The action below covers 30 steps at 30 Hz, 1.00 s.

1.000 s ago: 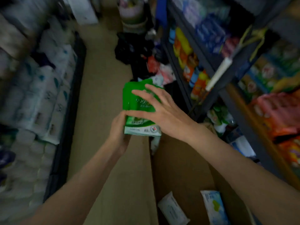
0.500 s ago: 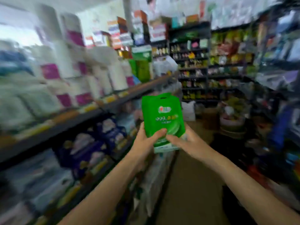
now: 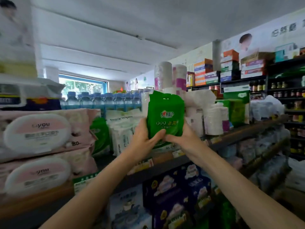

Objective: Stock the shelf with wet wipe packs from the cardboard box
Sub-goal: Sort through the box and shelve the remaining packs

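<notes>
Head view: our left hand (image 3: 145,138) and right hand (image 3: 183,138) grip green wipe pack (image 3: 165,116) upright at frame centre, above dark shelf (image 3: 165,164); pink wipe packs (image 3: 42,134) stacked left; white ceiling (image 3: 115,30) above.

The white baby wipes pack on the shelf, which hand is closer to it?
Left. The left hand grips the green pack right beside the white pack; the right hand grips the green pack's far side.
</notes>
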Each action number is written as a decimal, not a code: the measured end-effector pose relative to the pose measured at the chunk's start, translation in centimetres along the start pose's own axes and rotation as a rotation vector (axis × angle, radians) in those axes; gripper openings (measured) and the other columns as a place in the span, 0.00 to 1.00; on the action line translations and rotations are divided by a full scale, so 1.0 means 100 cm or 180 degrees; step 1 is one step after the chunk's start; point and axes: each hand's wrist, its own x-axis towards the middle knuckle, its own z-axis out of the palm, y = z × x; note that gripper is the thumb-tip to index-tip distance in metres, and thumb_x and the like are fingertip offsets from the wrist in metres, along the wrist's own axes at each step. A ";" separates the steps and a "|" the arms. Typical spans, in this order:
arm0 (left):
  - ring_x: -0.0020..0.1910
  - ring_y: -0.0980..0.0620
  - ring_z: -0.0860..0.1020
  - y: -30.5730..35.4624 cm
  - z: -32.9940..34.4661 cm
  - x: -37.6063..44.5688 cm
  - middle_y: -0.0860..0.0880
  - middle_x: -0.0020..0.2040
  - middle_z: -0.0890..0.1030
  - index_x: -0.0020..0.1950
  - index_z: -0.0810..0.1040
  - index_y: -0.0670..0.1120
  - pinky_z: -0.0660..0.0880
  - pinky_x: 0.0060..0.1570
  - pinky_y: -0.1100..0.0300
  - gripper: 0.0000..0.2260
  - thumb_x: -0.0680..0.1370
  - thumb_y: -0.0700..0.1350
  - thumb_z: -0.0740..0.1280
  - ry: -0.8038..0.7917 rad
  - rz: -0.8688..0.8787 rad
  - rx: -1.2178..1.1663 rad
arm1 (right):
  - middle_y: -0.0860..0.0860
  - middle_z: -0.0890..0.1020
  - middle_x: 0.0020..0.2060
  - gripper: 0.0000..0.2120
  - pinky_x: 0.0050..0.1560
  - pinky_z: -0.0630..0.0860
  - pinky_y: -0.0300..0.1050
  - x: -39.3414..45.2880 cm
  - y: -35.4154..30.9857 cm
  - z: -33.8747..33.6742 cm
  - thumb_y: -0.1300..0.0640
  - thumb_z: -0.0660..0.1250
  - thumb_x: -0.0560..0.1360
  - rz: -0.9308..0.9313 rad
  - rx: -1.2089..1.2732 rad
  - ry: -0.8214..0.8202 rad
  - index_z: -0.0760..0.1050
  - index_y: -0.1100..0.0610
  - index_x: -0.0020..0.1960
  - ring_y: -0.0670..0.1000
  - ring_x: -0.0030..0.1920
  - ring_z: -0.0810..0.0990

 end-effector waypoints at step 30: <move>0.75 0.64 0.44 -0.064 -0.079 0.019 0.62 0.68 0.71 0.76 0.53 0.40 0.32 0.72 0.59 0.25 0.81 0.51 0.42 -0.0570 -0.2018 0.6831 | 0.53 0.43 0.76 0.28 0.71 0.34 0.61 0.139 0.076 0.137 0.41 0.55 0.78 -0.1513 -0.4511 -0.0932 0.57 0.50 0.74 0.58 0.75 0.38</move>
